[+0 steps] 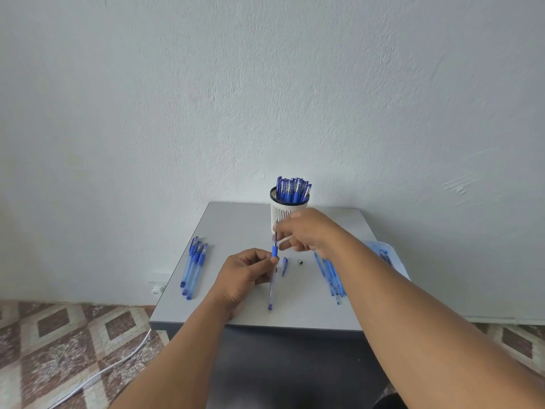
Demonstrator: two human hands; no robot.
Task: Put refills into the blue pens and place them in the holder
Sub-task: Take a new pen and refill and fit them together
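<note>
- Upright between both hands stood the pen barrel, above the grey table.
- The left hand gripped the barrel just below its blue grip.
- The right hand pinched the refill at the barrel's top.
- Behind them, the holder held capped pens.

no text, label, brand, number or sign can be read anywhere; the pens in the holder and those lying beside it are too small to show print.
</note>
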